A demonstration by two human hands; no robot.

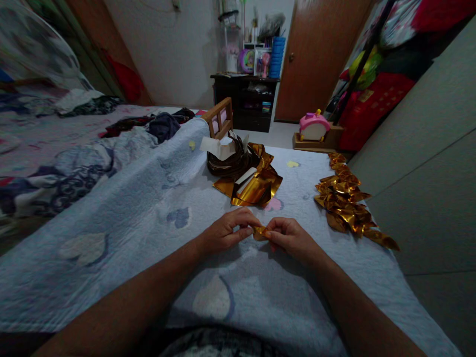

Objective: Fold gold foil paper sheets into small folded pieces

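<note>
My left hand and my right hand meet over the pale blue quilt, fingers pinched together on a small folded piece of gold foil paper held between them. Just beyond my hands lies a stack of gold foil sheets, partly curled. A row of folded gold foil pieces runs along the quilt's right edge, an arm's reach from my right hand.
A dark round bundle with a white paper strip sits behind the foil sheets, next to a wooden bed post. Rumpled clothes lie at back left. A grey wall borders the right; a pink toy stands on the floor.
</note>
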